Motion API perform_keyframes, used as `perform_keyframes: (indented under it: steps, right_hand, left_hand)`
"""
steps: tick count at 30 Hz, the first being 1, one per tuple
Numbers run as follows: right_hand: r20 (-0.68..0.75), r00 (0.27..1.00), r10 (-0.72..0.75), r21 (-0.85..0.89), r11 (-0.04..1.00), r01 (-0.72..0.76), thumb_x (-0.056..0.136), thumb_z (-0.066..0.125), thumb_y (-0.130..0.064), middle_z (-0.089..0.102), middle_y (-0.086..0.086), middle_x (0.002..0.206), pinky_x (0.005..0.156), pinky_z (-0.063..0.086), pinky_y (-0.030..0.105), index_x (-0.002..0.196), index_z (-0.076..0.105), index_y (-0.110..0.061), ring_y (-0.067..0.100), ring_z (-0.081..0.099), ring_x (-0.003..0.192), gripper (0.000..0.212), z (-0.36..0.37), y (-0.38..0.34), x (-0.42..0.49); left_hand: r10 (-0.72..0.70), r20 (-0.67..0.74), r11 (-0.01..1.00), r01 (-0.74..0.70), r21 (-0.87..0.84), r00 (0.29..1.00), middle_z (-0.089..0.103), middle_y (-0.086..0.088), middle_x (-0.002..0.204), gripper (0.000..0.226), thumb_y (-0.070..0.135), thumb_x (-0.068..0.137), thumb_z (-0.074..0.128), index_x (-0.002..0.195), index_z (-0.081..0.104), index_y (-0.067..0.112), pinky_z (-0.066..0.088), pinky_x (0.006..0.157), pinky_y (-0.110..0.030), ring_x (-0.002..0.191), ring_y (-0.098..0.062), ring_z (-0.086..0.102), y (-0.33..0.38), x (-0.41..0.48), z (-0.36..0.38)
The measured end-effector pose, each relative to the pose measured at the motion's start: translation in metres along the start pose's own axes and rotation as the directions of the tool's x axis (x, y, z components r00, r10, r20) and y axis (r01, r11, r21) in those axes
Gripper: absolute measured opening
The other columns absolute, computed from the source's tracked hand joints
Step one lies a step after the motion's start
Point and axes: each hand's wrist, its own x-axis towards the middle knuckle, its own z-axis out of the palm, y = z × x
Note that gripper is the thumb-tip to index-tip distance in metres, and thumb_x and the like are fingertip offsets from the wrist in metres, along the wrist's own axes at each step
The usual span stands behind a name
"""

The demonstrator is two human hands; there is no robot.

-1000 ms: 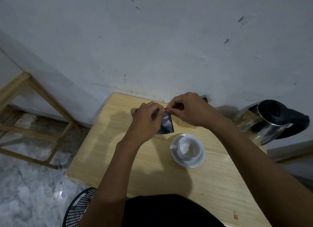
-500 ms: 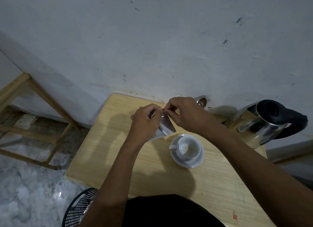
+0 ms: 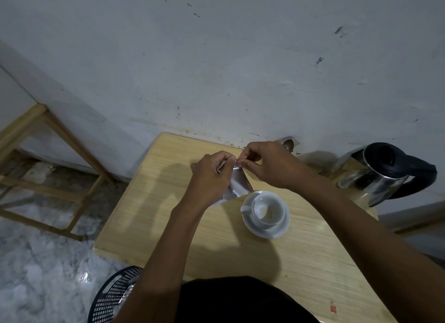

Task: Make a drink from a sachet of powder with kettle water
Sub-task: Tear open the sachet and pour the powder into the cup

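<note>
Sachet point(image 3: 237, 186) has swung since a second ago: it hung dark and near vertical between the hands, now it slants down toward the left wrist with its silvery face catching light. Both hands have also drifted slightly away from the cup. Reads as a tear in progress at the top edge, not finished; I can't see an open mouth or any loose strip.

Left hand point(image 3: 212, 175): grip pinching the sachet's top corner, rest of the fingers curled over its body. Right hand point(image 3: 267, 163): thumb and forefinger pressed together on the same top edge, just beside the left fingertips.

Sachet is held in the air above the table point(image 3: 149, 202), just left of the cup point(image 3: 266, 208), not touching it. Cup sits upright on its saucer point(image 3: 269, 231) and looks empty, no powder visible. Kettle point(image 3: 382, 173) stands at the table's right end, well apart, untouched.

Task judgement: early. Powder not in, water not poured. Risk: a sudden rip spilling powder short of the cup.
</note>
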Motion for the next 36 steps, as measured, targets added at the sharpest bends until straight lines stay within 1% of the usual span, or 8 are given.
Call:
perform_keyframes:
  steps: [3,9,16,20,23,26,31,36]
  right_hand:
    - [0.015,1.0,-0.015,-0.014,1.0,0.016,0.091,0.066,-0.022,0.072,-0.007,0.084,0.076,0.054,0.03,0.089,0.07,-0.018,0.005,0.065,0.079,0.006,-0.003,-0.002,-0.002]
    - [-0.123,0.984,-0.132,-0.071,0.99,0.124,0.092,0.063,-0.017,0.07,-0.001,0.08,0.068,0.048,0.03,0.089,0.067,-0.011,0.015,0.063,0.074,0.008,0.007,-0.007,-0.009]
    - [-0.215,0.925,-0.313,-0.261,0.931,0.255,0.085,0.061,-0.003,0.063,0.005,0.07,0.059,0.048,0.042,0.08,0.064,-0.005,0.024,0.056,0.065,0.006,0.019,-0.006,-0.011]
    - [-0.203,0.903,-0.377,-0.338,0.893,0.297,0.085,0.062,-0.002,0.066,0.005,0.076,0.064,0.049,0.038,0.085,0.066,-0.006,0.023,0.058,0.069,0.006,0.012,-0.002,-0.01]
    - [-0.188,0.947,-0.261,-0.198,0.954,0.224,0.089,0.067,-0.013,0.066,-0.005,0.08,0.069,0.048,0.026,0.092,0.071,-0.012,0.007,0.057,0.071,0.005,0.003,-0.004,-0.008]
    - [-0.127,0.986,-0.112,-0.042,0.993,0.108,0.086,0.073,-0.019,0.065,-0.014,0.077,0.07,0.042,0.006,0.092,0.074,-0.017,-0.008,0.058,0.069,0.007,-0.006,-0.003,-0.001]
    - [-0.042,0.998,-0.048,0.008,0.999,0.049,0.082,0.077,-0.021,0.064,-0.019,0.07,0.063,0.042,0.005,0.085,0.074,-0.022,-0.011,0.059,0.068,0.004,-0.014,-0.005,0.002]
    - [-0.01,1.0,-0.028,0.006,1.0,0.028,0.084,0.076,-0.024,0.059,-0.019,0.064,0.059,0.041,0.006,0.083,0.074,-0.017,-0.011,0.055,0.061,0.007,-0.013,-0.007,0.001]
  left_hand:
    - [0.007,-0.046,0.999,-0.005,0.039,0.999,0.065,-0.002,0.08,0.023,0.049,0.085,0.043,0.075,0.061,0.038,0.047,0.091,-0.053,0.088,-0.019,0.059,0.004,0.0,0.002]
    - [0.04,-0.092,0.999,-0.039,0.008,0.995,0.065,0.006,0.071,0.021,0.038,0.088,0.048,0.076,0.064,0.029,0.047,0.089,-0.054,0.081,-0.017,0.061,0.006,0.001,0.0]
    - [-0.078,-0.1,0.972,0.053,-0.23,0.992,0.07,-0.011,0.077,0.023,0.019,0.093,0.051,0.083,0.069,0.008,0.048,0.069,-0.031,0.073,-0.019,0.063,0.013,0.0,0.002]
    - [-0.065,-0.076,0.96,0.042,-0.277,0.995,0.066,0.004,0.07,0.024,0.022,0.095,0.049,0.08,0.067,0.018,0.047,0.064,-0.019,0.069,-0.008,0.061,0.017,0.0,0.002]
    - [0.006,-0.063,0.973,-0.02,-0.23,0.998,0.065,0.009,0.07,0.025,0.024,0.096,0.048,0.078,0.064,0.027,0.044,0.058,-0.01,0.064,0.0,0.058,0.014,0.001,0.0]
    - [0.042,-0.054,0.977,-0.052,-0.206,0.998,0.064,0.003,0.067,0.025,0.024,0.096,0.047,0.078,0.063,0.029,0.041,0.053,-0.01,0.056,-0.002,0.055,0.012,0.0,-0.001]
    - [0.077,-0.063,0.985,-0.086,-0.15,0.995,0.062,0.008,0.065,0.022,0.024,0.095,0.049,0.081,0.066,0.023,0.039,0.057,-0.013,0.058,0.001,0.051,0.008,0.001,0.0]
    - [0.063,-0.065,0.987,-0.071,-0.141,0.996,0.066,0.001,0.072,0.022,0.025,0.095,0.05,0.084,0.068,0.018,0.043,0.062,-0.023,0.067,-0.009,0.057,0.003,0.003,0.002]
